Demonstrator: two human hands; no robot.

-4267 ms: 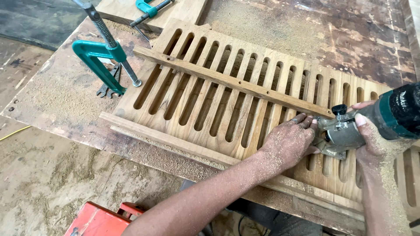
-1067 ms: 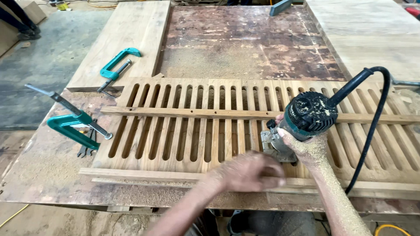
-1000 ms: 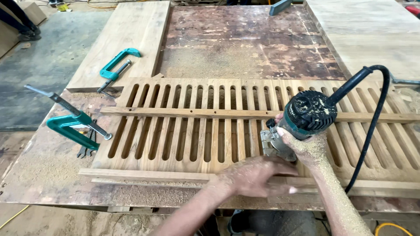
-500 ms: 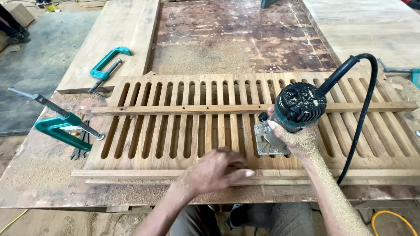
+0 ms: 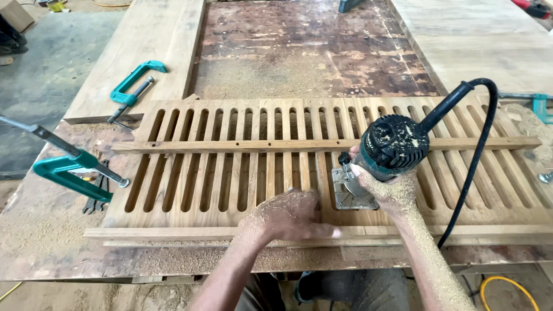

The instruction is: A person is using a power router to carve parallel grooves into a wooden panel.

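A slotted wooden panel [image 5: 230, 173] lies flat on the workbench, with a thin wooden strip [image 5: 230, 146] laid across it. My right hand [image 5: 389, 193], dusted with sawdust, grips a teal and black hand router [image 5: 394, 147] standing upright on the panel right of centre. Its metal base [image 5: 348, 196] rests on the slats and its black cord [image 5: 478, 144] loops off to the right. My left hand [image 5: 288, 216] rests flat on the panel's near edge, fingers pointing right toward the router base, holding nothing.
A teal clamp [image 5: 69, 170] grips the bench's left edge, and another teal clamp [image 5: 132, 89] lies on a light board further back. Sawdust covers the stained bench top [image 5: 299, 52]. A yellow cord [image 5: 507, 288] lies on the floor at lower right.
The view has shifted from a close angled look to a straight overhead one. The router has moved left along the panel, and my left hand has come down flat beside its base.
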